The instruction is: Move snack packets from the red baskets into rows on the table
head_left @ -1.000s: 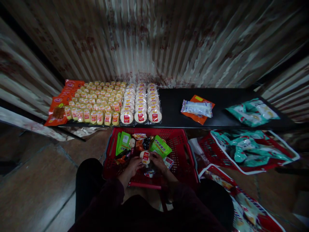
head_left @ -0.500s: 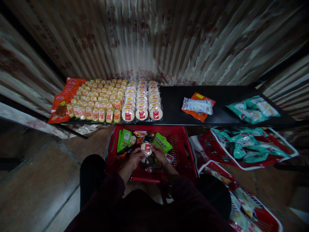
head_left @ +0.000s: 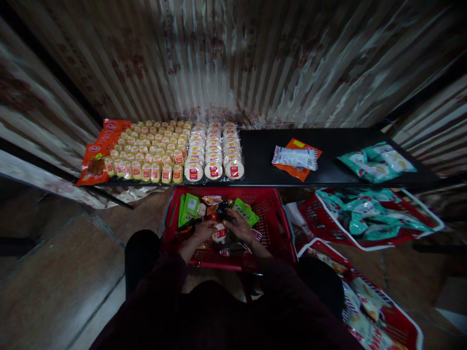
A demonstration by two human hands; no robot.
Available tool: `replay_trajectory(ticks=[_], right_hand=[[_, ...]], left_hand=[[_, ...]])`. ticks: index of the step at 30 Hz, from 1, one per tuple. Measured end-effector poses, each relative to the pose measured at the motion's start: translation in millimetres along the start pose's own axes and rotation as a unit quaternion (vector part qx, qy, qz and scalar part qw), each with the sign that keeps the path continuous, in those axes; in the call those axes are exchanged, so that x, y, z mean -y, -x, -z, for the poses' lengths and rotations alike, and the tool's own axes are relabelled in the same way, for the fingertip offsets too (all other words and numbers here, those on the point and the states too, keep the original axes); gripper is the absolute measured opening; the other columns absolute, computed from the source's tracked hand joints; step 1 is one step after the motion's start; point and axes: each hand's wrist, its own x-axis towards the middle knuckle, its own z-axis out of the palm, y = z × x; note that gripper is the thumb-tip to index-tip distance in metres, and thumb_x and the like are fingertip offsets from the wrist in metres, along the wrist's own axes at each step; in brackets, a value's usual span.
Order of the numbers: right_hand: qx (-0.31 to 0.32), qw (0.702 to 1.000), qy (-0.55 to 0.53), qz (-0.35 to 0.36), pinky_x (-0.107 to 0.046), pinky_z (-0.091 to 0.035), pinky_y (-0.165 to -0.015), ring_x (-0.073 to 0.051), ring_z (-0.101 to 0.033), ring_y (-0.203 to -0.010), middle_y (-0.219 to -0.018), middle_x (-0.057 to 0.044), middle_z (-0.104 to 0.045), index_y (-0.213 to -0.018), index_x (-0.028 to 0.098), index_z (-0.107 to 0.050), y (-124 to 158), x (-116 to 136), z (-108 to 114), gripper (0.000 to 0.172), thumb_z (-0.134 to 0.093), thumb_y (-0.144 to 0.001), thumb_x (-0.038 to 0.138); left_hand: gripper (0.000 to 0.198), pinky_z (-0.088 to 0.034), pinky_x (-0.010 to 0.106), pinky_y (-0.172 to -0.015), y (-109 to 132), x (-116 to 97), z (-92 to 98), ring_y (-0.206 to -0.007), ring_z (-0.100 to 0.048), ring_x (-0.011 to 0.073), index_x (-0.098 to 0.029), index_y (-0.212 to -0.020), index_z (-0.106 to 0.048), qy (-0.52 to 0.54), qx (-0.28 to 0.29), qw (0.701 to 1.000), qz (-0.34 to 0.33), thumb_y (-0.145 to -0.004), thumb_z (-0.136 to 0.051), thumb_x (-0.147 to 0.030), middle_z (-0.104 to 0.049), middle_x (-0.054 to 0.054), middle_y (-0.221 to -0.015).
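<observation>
Over the red basket (head_left: 272, 243) in front of me, both hands are around a round, pale pastry (head_left: 219, 234) in clear wrapping with a red label. My left hand (head_left: 202, 234) is closed on its left side. My right hand (head_left: 241, 230) has its fingers bent at the pastry's upper right edge. Around the hands lie green snack packets (head_left: 245, 212), an orange and black packet (head_left: 217, 210) and other small wrapped snacks, partly hidden by my fingers. On the black shelf (head_left: 255, 155), similar round pastries (head_left: 213, 170) stand in three rows.
Small yellow wrapped cakes (head_left: 146, 171) and orange packets (head_left: 95, 150) fill the shelf's left part. Further right lie a white packet (head_left: 295, 158) on an orange one, and teal bags (head_left: 377, 163). Two more red baskets stand at right, one with teal bags (head_left: 365, 209), one with white packets (head_left: 365, 296).
The pastry has moved slightly down and towards me, and is now tilted. My right hand's fingers have shifted up and over its edge. The view has shifted a little.
</observation>
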Motion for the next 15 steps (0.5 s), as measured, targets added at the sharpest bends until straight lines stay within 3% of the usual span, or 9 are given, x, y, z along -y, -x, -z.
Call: replay_trajectory(ticks=[3, 5, 9, 12, 15], right_hand=[[0.115, 0.993, -0.006, -0.035, -0.039, -0.051, -0.082, -0.024, -0.065, -0.091, -0.100, -0.005, -0.071, -0.103, 0.024, -0.068, 3, 1, 1, 0.048, -0.073, -0.060, 0.045], [0.131, 0.989, -0.036, -0.066, -0.038, -0.051, -0.079, -0.023, -0.066, -0.083, -0.092, -0.005, -0.072, -0.092, 0.022, -0.070, 5, -5, -1, 0.041, -0.073, -0.059, 0.048], [0.041, 0.982, -0.113, -0.143, -0.037, -0.051, -0.074, -0.021, -0.063, -0.071, -0.077, -0.004, -0.071, -0.078, 0.020, -0.068, 8, -23, -6, 0.043, -0.076, -0.050, 0.051], [-0.017, 0.974, -0.145, -0.175, -0.037, -0.050, -0.071, -0.020, -0.061, -0.065, -0.071, -0.002, -0.069, -0.076, 0.021, -0.064, 13, -32, -6, 0.046, -0.075, -0.046, 0.054], [-0.016, 0.972, -0.150, -0.179, -0.036, -0.050, -0.068, -0.019, -0.061, -0.064, -0.069, -0.001, -0.068, -0.074, 0.021, -0.062, 19, -34, -7, 0.047, -0.074, -0.045, 0.057]], left_hand=[[0.022, -0.049, 0.022, -0.070, 0, -4, -1.3, -0.072, -0.063, 0.0126, -0.016, -0.090, -0.070, -0.019, 0.030, 0.999, -0.007, -0.070, -0.065, -0.011, -0.071, 0.001, -0.080], [0.026, -0.050, 0.023, -0.070, 2, -3, -4.0, -0.074, -0.064, 0.0131, -0.014, -0.098, -0.068, 0.030, 0.010, 0.999, 0.009, -0.072, -0.066, -0.013, -0.071, 0.004, -0.087], [0.033, -0.051, 0.022, -0.070, 9, 5, -3.4, -0.077, -0.065, 0.0132, -0.013, -0.107, -0.063, 0.123, -0.045, 0.991, 0.035, -0.075, -0.068, -0.021, -0.070, 0.007, -0.097], [0.042, -0.052, 0.024, -0.069, 15, 15, -0.2, -0.072, -0.066, 0.0128, -0.015, -0.117, -0.056, 0.157, -0.015, 0.984, 0.082, -0.078, -0.067, -0.026, -0.070, 0.006, -0.089], [0.043, -0.052, 0.024, -0.071, 16, 22, -3.1, -0.068, -0.066, 0.0116, -0.014, -0.115, -0.055, 0.181, -0.009, 0.979, 0.094, -0.076, -0.070, -0.024, -0.069, 0.006, -0.086]])
